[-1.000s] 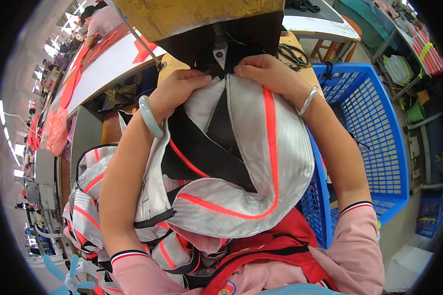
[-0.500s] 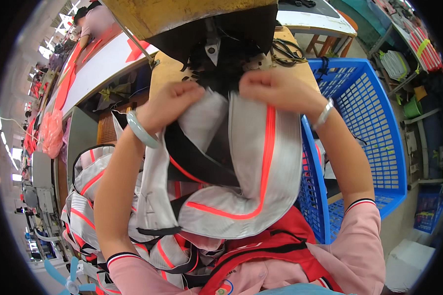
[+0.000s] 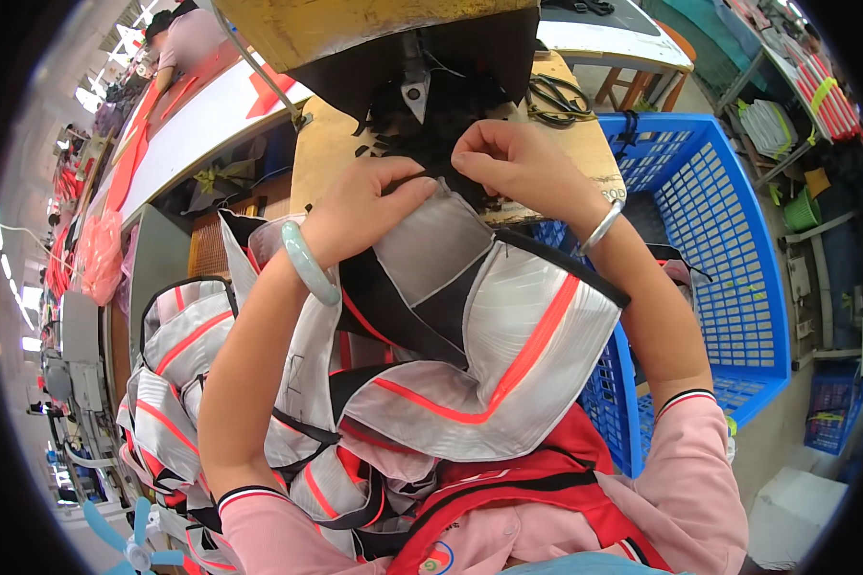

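Note:
A light-grey sewn fabric piece (image 3: 527,374) with bright orange-red stripes and black edging hangs in front of me, over my lap. My left hand (image 3: 364,209) pinches its upper grey corner between thumb and fingers. To the right of that corner, my right hand (image 3: 535,174) is raised with its fingers curled together; whatever they hold, if anything, is hidden. The grey panel on the right hangs free of this hand. Just beyond both hands, a pointed metal part (image 3: 415,98) sticks down from a yellow and black machine (image 3: 393,38). Black scraps (image 3: 422,134) lie beneath it.
Black-handled scissors (image 3: 561,101) lie on the wooden board (image 3: 331,144). A blue plastic basket (image 3: 738,259) stands at my right. More striped grey pieces (image 3: 177,383) are heaped at my left. Another person (image 3: 187,43) works at a white table at the far left.
My right hand has let go of the fabric and lifted slightly; the right panel has dropped and spread outward. My left hand has moved right, still pinching the corner.

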`<state>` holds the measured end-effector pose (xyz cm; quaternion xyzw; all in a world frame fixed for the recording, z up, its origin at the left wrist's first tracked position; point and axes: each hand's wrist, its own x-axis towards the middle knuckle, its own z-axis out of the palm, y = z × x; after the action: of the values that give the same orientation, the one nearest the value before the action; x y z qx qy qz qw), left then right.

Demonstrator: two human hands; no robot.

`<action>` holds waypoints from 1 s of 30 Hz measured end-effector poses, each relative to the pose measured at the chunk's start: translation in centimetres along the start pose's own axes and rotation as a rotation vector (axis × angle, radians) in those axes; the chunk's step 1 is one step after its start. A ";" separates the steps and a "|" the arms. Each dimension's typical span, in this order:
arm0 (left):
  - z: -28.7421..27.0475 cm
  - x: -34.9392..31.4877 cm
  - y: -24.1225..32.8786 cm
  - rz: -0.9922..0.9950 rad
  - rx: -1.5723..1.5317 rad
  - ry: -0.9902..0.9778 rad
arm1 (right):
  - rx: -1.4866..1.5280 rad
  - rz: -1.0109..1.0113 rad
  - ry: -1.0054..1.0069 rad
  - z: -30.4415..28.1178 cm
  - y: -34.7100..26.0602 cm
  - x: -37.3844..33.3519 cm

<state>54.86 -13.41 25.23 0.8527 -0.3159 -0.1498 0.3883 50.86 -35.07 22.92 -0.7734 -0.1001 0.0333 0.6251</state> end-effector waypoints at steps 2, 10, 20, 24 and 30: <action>-0.2 0.5 -0.6 -0.011 -0.032 -0.006 | -0.016 -0.013 0.022 0.2 0.1 0.4; -1.3 2.1 -1.5 -0.102 -0.101 -0.023 | 0.151 0.032 0.029 0.2 0.8 2.3; -2.0 2.8 -2.1 -0.154 -0.274 0.062 | 0.471 0.054 0.075 0.9 1.6 3.9; -1.9 2.7 -2.1 -0.192 -0.384 0.125 | 0.574 0.118 0.123 1.4 1.3 4.2; -1.9 2.4 -1.8 -0.197 -0.439 0.143 | 0.844 0.134 0.187 1.2 1.8 4.6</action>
<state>58.38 -12.94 25.06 0.7831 -0.1629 -0.1909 0.5690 55.32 -33.37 21.21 -0.4546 0.0295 0.0417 0.8892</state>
